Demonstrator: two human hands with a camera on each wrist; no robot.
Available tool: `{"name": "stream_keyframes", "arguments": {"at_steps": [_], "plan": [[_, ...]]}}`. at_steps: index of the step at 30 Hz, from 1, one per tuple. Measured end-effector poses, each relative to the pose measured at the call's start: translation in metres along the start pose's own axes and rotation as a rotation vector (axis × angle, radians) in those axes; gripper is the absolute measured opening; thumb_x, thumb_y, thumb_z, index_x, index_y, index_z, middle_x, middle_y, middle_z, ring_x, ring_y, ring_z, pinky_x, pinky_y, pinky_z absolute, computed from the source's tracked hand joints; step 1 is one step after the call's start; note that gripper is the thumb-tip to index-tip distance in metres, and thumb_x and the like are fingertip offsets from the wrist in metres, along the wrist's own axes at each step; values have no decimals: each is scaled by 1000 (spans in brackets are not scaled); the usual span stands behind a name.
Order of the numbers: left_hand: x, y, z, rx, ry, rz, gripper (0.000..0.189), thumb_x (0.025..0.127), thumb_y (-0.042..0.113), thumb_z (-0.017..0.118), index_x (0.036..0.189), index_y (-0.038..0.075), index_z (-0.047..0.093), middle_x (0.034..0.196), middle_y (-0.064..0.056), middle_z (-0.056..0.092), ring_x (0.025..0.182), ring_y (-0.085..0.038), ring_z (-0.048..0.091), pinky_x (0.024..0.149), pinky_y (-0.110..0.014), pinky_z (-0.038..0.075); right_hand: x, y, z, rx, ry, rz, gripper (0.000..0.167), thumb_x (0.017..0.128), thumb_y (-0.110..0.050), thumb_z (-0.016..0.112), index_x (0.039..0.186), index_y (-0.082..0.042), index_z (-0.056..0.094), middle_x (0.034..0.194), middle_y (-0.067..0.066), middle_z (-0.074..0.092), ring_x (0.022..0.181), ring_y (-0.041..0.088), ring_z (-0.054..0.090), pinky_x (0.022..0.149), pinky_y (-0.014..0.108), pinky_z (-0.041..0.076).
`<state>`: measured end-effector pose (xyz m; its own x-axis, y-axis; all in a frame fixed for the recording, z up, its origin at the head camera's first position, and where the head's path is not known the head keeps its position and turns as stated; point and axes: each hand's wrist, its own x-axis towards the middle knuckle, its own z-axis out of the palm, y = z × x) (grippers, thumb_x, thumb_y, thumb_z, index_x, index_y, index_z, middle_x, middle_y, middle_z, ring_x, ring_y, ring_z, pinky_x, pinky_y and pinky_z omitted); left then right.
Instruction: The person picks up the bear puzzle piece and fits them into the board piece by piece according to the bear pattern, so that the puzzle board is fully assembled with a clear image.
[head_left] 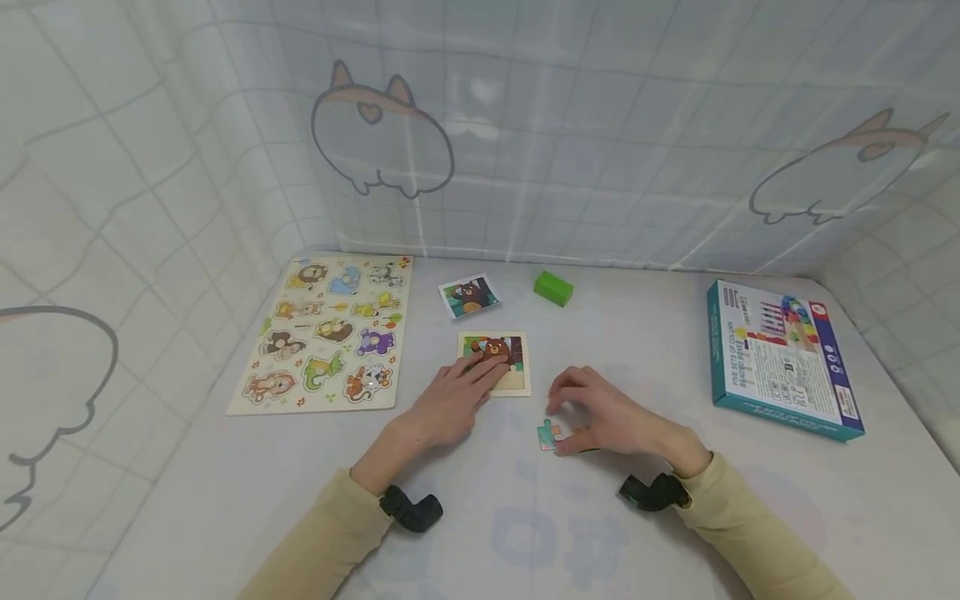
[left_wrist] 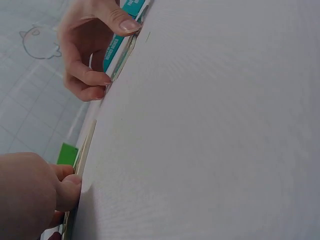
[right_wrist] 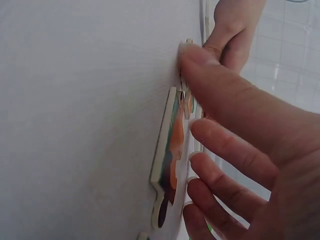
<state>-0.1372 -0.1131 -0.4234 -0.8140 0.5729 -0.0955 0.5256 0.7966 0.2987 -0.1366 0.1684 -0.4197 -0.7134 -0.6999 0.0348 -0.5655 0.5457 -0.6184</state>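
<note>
My left hand (head_left: 450, 402) rests on a small wooden puzzle board (head_left: 512, 384) with a brown bear picture, fingers lying over the picture. In the left wrist view its thumb (left_wrist: 69, 192) is at the board's edge. My right hand (head_left: 603, 412) is just right of a teal and orange jigsaw piece (head_left: 547, 434) on the table. The right thumb overlaps that piece, while the other fingers curve apart from it. In the right wrist view another piece (right_wrist: 167, 150), with orange and dark parts, lies near the palm; the hand mostly hides it in the head view.
A bear picture card (head_left: 469, 296) and a green block (head_left: 553, 288) lie beyond the board. On the left is a large animal puzzle board (head_left: 322, 333). A boxed bead set (head_left: 783, 358) lies on the right. A patterned cloth wall (head_left: 525, 167) rises behind.
</note>
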Motion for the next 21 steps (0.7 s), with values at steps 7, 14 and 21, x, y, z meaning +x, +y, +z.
{"name": "stream_keyframes", "arguments": {"at_steps": [7,14,21], "plan": [[2,1,2,-13,5,0,52,108,18,40,159,19,29,166,3,23,153,-28,17,120,-54,30,-2,0,0,7,4,-35,27,78,-31,87,98,-21,71,118,-3,56,114,16,45,96,38,46],[-1,-4,2,-84,87,52,47,107,17,45,153,12,40,164,-5,28,151,-33,21,121,-52,30,0,3,3,-13,25,-159,20,81,-25,85,94,-17,72,111,-2,60,107,13,47,91,31,48],[-14,-15,-1,-187,157,4,53,103,21,55,153,9,40,160,-8,34,150,-29,25,122,-45,31,1,4,5,-37,-2,-188,19,83,-25,82,95,-16,72,108,-6,60,104,9,48,89,28,50]]}}
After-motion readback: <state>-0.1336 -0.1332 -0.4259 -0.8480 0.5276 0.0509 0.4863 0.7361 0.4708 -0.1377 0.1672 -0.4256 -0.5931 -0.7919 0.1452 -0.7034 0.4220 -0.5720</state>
